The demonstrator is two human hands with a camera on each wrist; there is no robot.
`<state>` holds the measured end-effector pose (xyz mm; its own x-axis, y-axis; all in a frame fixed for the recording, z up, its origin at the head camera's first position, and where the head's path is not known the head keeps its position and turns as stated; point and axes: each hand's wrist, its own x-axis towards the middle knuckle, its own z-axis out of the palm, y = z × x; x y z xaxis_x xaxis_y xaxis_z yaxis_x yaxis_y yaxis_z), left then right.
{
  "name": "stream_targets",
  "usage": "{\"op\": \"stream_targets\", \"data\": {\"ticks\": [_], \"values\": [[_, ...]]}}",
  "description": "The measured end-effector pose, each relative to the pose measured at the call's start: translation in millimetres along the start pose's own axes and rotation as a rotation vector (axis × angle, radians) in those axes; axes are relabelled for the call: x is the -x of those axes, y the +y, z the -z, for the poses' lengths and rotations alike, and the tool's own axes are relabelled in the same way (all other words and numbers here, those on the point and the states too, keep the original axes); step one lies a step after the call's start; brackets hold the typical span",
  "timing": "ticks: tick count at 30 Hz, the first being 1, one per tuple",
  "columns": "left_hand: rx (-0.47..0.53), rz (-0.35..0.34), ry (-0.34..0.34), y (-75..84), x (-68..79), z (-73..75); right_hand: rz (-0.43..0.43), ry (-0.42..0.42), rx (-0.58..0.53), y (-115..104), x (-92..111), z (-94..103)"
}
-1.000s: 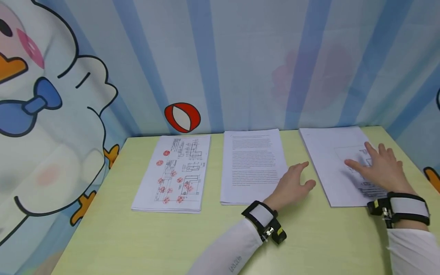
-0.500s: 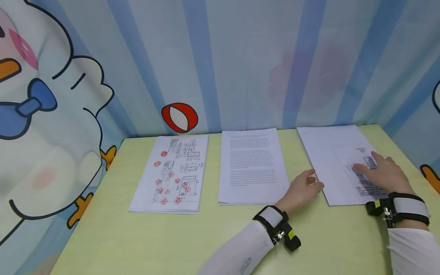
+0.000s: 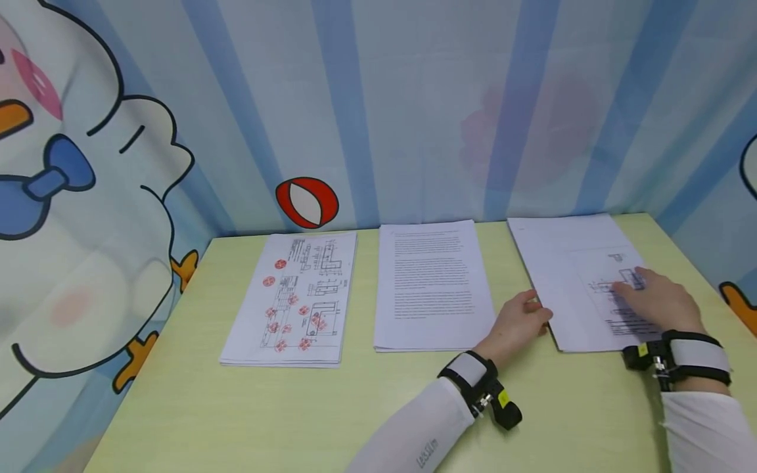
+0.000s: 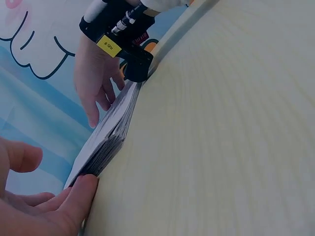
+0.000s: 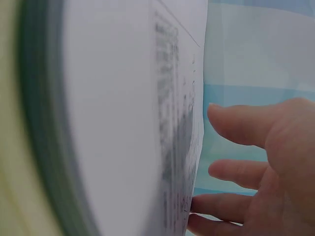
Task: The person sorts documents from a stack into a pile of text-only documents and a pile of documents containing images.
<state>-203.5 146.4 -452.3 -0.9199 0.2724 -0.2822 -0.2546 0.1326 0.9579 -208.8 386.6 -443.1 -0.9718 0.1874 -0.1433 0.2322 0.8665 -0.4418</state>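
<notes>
A thick stack of printed paper (image 3: 568, 282) lies on the right of the table, a line drawing on its top sheet. My left hand (image 3: 517, 326) is at its left edge. In the left wrist view the fingers of the left hand (image 4: 54, 211) touch the side of the stack (image 4: 115, 142), while the thumb stands apart. My right hand (image 3: 665, 302) is over the stack's right side with fingers spread. In the right wrist view, the lower fingertips of the right hand (image 5: 275, 167) meet the sheet and the thumb is clear of it.
A stack of text pages (image 3: 434, 286) lies mid-table. Farther left is a stack of drawings (image 3: 290, 299) with red stamps. Behind the yellow-green table (image 3: 266, 420) hangs a striped blue cloth (image 3: 414, 112) with cartoon figures.
My left hand has moved right to the edge of the right stack, its fingers drawing together. The right hand has lowered and shifted nearer along the top sheet.
</notes>
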Motion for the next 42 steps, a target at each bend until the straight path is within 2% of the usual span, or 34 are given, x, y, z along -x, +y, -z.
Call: {"op": "stream_targets", "data": {"ticks": [8, 11, 18, 23, 28, 32, 37, 42], "values": [[0.102, 0.051, 0.045, -2.7, -5.6, 0.3, 0.027, 0.004, 0.045, -13, 0, -1.1], [0.078, 0.047, 0.058, -2.5, -6.7, 0.4, 0.025, 0.017, 0.044, -18, 1, -2.0], [0.000, -0.016, 0.081, -2.3, -5.6, 4.3, 0.050, 0.078, 0.057, -28, 1, -5.0], [-0.039, -0.011, 0.102, -2.6, -4.5, 8.2, 0.082, 0.098, 0.033, -34, 1, -6.5], [0.003, -0.024, 0.088, -1.5, -5.5, 13.7, 0.104, 0.063, -0.053, -35, -2, -10.7], [0.033, -0.015, 0.087, 0.5, -6.1, 18.9, 0.090, 0.035, -0.139, -35, -6, -12.7], [0.064, -0.015, 0.088, 3.0, -5.2, 31.6, 0.036, 0.016, -0.310, -40, -8, -13.0], [0.089, -0.037, 0.075, 2.8, -5.0, 54.6, -0.077, -0.005, -0.534, -55, -8, -14.7]]}}
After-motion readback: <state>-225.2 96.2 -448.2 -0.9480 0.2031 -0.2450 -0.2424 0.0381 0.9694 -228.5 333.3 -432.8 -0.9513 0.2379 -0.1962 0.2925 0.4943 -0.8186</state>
